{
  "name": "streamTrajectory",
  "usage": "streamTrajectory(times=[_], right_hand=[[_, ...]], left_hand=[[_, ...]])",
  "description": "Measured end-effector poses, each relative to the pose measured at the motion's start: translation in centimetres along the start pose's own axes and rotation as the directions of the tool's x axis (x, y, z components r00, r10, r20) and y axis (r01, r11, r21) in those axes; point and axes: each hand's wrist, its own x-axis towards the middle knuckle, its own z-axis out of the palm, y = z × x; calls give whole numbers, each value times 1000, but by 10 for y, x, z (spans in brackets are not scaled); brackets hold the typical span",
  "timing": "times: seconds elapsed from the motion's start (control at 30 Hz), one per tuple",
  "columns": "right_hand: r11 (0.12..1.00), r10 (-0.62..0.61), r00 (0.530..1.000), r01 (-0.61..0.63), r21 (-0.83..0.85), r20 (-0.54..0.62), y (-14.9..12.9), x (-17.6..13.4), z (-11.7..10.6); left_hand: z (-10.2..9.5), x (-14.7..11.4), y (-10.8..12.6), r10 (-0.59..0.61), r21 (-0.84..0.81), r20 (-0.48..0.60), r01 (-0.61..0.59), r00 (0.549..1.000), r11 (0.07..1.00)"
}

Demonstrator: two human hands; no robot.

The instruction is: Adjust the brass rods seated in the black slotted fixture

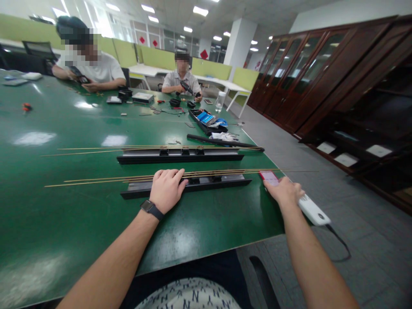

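My left hand (pixel 167 189), with a dark watch on its wrist, lies over the near black rail (pixel 222 185). Its fingers bend over the far side and the thumb stays on the near side, so it grips the rail. Several thin brass-coloured rods (pixel 96 178) run lengthwise along that rail and pass by the hand. My right hand (pixel 286 191) is closed on a red-edged phone (pixel 269 177) with a lit screen, at the table's right edge. Beside that hand lies a white oblong device (pixel 313 210) with a dark cable; whether the hand touches it, I cannot tell.
A second black rail (pixel 180 159) with thin rods lies farther back. Behind it are a black bar (pixel 206 139), white gloves (pixel 225 136) and a black tray (pixel 201 122) holding blue packs. Two people sit across the green table (pixel 80 236), one holding a power drill (pixel 186 87).
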Motion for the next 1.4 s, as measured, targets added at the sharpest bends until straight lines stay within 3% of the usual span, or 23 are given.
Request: streamTrajectory(times=[0.5, 0.97, 1.4], right_hand=[[990, -51, 995, 61, 126, -83, 23, -42, -11], [982, -127, 989, 136, 134, -71, 23, -43, -3], [979, -82, 993, 96, 179, -85, 18, -48, -4]], left_hand=[[0, 0, 0, 7, 23, -3, -7, 1000, 1000], [0, 0, 0, 10, 7, -5, -10, 1000, 1000], [-1, 0, 0, -1, 10, 8, 1, 1000, 1000]])
